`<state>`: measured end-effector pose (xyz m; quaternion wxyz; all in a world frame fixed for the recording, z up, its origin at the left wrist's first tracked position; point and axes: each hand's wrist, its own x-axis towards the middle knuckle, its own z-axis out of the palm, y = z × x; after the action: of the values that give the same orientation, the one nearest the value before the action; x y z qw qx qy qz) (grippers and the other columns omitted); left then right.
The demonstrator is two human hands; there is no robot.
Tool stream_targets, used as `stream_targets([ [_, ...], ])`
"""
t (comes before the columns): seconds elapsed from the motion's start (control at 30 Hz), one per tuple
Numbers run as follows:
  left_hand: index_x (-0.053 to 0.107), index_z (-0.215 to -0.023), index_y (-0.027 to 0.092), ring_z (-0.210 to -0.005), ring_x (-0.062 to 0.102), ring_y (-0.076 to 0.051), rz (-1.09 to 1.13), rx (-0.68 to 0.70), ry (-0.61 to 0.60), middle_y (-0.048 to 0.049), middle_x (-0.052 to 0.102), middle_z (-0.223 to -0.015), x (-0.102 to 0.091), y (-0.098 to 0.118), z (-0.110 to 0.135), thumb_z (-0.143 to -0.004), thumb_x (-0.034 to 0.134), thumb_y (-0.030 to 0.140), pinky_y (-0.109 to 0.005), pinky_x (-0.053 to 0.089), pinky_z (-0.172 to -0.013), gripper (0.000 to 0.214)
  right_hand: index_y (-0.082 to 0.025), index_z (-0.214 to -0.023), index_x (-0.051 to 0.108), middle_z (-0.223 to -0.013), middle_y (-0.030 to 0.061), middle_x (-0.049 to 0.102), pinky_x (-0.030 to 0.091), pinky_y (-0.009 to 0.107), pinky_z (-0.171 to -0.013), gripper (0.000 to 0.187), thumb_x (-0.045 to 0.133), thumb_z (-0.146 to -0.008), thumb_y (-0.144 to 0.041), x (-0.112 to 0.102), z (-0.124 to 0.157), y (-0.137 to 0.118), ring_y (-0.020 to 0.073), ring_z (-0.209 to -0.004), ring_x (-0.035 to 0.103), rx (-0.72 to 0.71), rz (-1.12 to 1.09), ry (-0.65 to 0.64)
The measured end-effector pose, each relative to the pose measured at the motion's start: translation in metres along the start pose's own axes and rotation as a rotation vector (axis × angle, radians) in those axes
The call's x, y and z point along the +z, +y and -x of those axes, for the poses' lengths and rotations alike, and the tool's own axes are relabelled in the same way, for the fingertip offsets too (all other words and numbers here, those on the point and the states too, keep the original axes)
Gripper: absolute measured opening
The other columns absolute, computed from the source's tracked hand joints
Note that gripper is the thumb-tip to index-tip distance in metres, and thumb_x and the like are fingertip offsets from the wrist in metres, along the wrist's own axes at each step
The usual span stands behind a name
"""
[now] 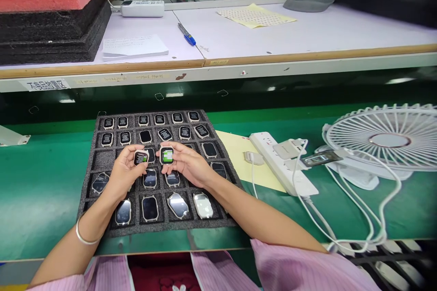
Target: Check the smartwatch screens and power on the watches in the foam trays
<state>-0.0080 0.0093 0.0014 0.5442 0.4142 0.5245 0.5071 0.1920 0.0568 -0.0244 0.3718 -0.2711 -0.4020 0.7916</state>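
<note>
Pinched in my left hand [124, 169] is a strapless smartwatch [140, 158] with its screen lit, showing green and dark areas. My right hand [187, 163] grips a second smartwatch [167, 155] by its edges; a green and white picture glows on its face. Both are held above a dark grey foam tray [102, 160] with square pockets. Several more watch bodies sit in the pockets. Those in the far rows, such as one watch [165, 134], show white text on black, while a near one [150, 208] has a dark screen. My hands cover some middle pockets.
Right of the tray lie a yellow sheet [232, 143], a white power strip [283, 163], looping white cables and a white fan [389, 138]. A shelf [239, 38] beyond carries foam blocks [51, 18], paper [134, 47] and a blue pen [186, 34].
</note>
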Motion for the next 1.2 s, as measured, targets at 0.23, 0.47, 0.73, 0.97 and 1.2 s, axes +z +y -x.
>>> stream_targets([
  [0.23, 0.049, -0.12, 0.02, -0.068, 0.066, -0.013, -0.008, 0.025, -0.01, -0.0026, 0.065, -0.103, -0.019, 0.016, 0.003, -0.064, 0.08, 0.027, -0.027, 0.054, -0.064, 0.064, -0.025, -0.136, 0.044, -0.117, 0.0067, 0.064, 0.056, 0.029, -0.073, 0.065, 0.07, -0.078, -0.012, 0.007, 0.002, 0.001, 0.0153, -0.079, 0.072, 0.01, 0.148, -0.095],
  [0.47, 0.057, -0.116, 0.021, -0.093, 0.063, -0.026, -0.676, 0.215, 0.061, -0.0063, 0.067, -0.101, -0.113, 0.022, -0.001, -0.076, 0.072, 0.042, -0.041, 0.05, -0.085, 0.048, -0.018, -0.132, 0.048, -0.111, 0.0096, 0.059, 0.055, 0.044, -0.085, 0.05, 0.065, -0.084, -0.018, 0.034, -0.029, 0.007, 0.0232, -0.093, 0.067, -0.18, 0.896, -0.26],
  [0.73, 0.066, -0.127, 0.03, -0.119, 0.046, -0.033, -1.067, 0.242, 0.0, -0.0087, 0.054, -0.126, -0.161, -0.01, -0.014, -0.079, 0.073, 0.049, -0.054, 0.035, -0.109, 0.052, -0.013, -0.138, 0.059, -0.155, 0.0232, 0.035, 0.031, 0.06, -0.11, 0.057, 0.075, -0.087, -0.033, 0.083, -0.071, 0.021, 0.0408, -0.143, 0.032, -0.34, 1.761, -0.181],
  [0.97, 0.068, -0.125, 0.026, -0.114, 0.051, -0.03, -1.154, 0.375, 0.054, -0.0093, 0.061, -0.116, -0.104, 0.02, -0.01, -0.093, 0.06, 0.042, -0.049, 0.039, -0.106, 0.037, -0.017, -0.139, 0.058, -0.151, 0.0217, 0.044, 0.028, 0.055, -0.109, 0.048, 0.07, -0.092, -0.021, 0.061, -0.042, -0.012, 0.0362, -0.138, 0.041, -0.478, 1.952, 0.103],
  [1.2, 0.075, -0.092, 0.011, -0.102, 0.057, -0.038, -1.455, 0.399, -0.127, -0.0193, 0.066, -0.099, -0.003, 0.009, -0.037, -0.089, 0.064, 0.03, -0.049, 0.045, -0.093, 0.023, -0.005, -0.107, 0.073, -0.107, 0.0223, 0.065, 0.035, 0.052, -0.097, 0.041, 0.059, -0.1, -0.044, 0.036, -0.008, -0.023, 0.0361, -0.107, 0.058, -0.086, 2.179, 0.232],
])
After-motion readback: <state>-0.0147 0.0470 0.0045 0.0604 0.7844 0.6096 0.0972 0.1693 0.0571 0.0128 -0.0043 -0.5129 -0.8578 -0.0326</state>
